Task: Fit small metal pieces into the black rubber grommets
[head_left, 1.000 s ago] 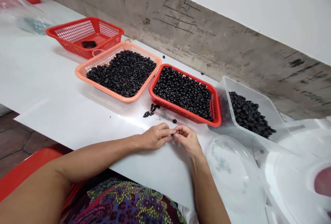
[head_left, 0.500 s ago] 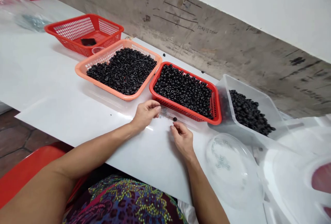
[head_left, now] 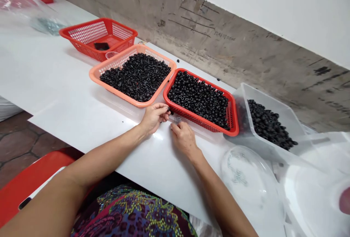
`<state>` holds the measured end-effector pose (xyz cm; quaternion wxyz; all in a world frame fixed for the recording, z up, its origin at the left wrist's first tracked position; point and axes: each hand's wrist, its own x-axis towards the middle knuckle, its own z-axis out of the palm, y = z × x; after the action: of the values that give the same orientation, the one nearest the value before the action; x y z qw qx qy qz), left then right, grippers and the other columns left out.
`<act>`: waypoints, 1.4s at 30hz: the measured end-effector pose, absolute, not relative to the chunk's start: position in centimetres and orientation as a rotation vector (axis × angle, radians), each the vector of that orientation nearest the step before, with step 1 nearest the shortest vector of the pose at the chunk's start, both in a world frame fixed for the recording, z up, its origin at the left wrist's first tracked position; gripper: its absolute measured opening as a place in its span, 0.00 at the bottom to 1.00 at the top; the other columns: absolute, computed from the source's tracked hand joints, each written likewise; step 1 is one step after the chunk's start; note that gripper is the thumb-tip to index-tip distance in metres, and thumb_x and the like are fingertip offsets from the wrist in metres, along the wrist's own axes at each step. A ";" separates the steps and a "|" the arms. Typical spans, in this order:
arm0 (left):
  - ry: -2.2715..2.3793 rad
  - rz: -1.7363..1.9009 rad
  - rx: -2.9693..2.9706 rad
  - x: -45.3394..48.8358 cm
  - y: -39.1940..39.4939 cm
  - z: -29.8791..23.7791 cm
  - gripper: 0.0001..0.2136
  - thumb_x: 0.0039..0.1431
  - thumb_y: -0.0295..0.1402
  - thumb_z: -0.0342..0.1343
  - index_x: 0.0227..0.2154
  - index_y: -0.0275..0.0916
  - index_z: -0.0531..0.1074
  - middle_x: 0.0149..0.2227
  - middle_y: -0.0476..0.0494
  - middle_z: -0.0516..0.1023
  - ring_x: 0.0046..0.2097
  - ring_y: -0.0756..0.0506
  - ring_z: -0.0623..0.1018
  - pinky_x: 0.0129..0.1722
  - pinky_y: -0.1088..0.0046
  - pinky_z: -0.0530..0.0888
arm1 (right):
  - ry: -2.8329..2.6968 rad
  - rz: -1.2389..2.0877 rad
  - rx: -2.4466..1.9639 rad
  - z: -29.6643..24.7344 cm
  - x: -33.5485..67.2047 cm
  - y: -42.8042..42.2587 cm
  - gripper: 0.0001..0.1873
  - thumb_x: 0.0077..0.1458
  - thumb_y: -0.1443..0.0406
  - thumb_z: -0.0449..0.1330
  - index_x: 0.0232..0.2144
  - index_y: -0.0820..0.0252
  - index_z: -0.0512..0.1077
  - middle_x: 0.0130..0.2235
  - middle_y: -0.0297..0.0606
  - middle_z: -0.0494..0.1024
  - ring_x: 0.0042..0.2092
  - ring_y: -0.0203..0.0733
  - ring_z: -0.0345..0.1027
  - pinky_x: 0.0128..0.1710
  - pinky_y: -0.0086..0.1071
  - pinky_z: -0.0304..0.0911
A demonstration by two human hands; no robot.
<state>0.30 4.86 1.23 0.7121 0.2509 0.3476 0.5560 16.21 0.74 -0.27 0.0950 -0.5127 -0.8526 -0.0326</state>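
Key relation for us: a small black piece point(head_left: 170, 110) sits right at the thumb and forefinger tips of our left hand point(head_left: 153, 119), on the far-right side of them, just off the front of the red basket point(head_left: 201, 123). Left is clearly the nearer hand. Tips there are bunched close together; we can't tell if they're gripping the piece or only touching it. Long axis: too small to read, and the fingers cover part. Our right hand point(head_left: 185, 138) is a bit nearer our body, so from its tips the piece lies farther out and slightly left, a short gap away. What the right is nearest to is the scatter of small clear bits point(head_left: 177, 119), just beyond its tips on the white table point(head_left: 164, 167). Those fingers are curled in, thumb towards forefinger; we can't see whether anything is between them. The bits also lie to the right of the left fingertips, so they're between the two hands and the basket wall. Orange basket point(head_left: 117, 93) is beyond the left hand, apart from it.
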 end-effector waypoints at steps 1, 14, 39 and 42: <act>0.738 1.202 0.543 0.2 4.9 1.2 0.09 0.44 0.29 0.60 0.29 0.32 0.69 0.23 0.45 0.74 0.21 0.53 0.71 0.22 0.77 0.66 | -2.549 -0.113 -1.532 -0.3 15.8 1.1 0.12 0.56 0.71 0.50 0.32 0.60 0.74 0.29 0.42 0.68 0.32 0.42 0.58 0.31 0.33 0.53; 0.546 0.942 0.518 0.6 4.5 0.2 0.11 0.46 0.26 0.61 0.35 0.31 0.72 0.28 0.41 0.75 0.26 0.51 0.74 0.26 0.75 0.68 | -1.739 0.597 -1.397 0.1 17.1 2.0 0.09 0.55 0.64 0.53 0.32 0.60 0.72 0.30 0.37 0.73 0.31 0.38 0.66 0.33 0.31 0.62; 0.512 0.857 0.546 1.6 3.3 -0.3 0.11 0.44 0.27 0.63 0.32 0.31 0.71 0.26 0.45 0.75 0.24 0.52 0.74 0.25 0.78 0.68 | -1.251 1.191 -1.162 -0.3 17.3 2.0 0.10 0.45 0.64 0.63 0.33 0.59 0.74 0.30 0.33 0.76 0.28 0.34 0.68 0.31 0.30 0.66; 0.472 0.806 0.578 1.6 3.1 -0.3 0.11 0.44 0.27 0.64 0.32 0.31 0.71 0.25 0.45 0.76 0.23 0.51 0.74 0.24 0.78 0.68 | -1.273 1.125 -1.197 -0.3 17.7 2.1 0.09 0.47 0.63 0.62 0.34 0.59 0.73 0.29 0.33 0.76 0.27 0.35 0.67 0.30 0.30 0.65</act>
<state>1.60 3.08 -0.29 0.8531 0.2745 0.2242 0.3829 17.75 2.14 -0.28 0.5069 -0.4966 -0.5279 0.4667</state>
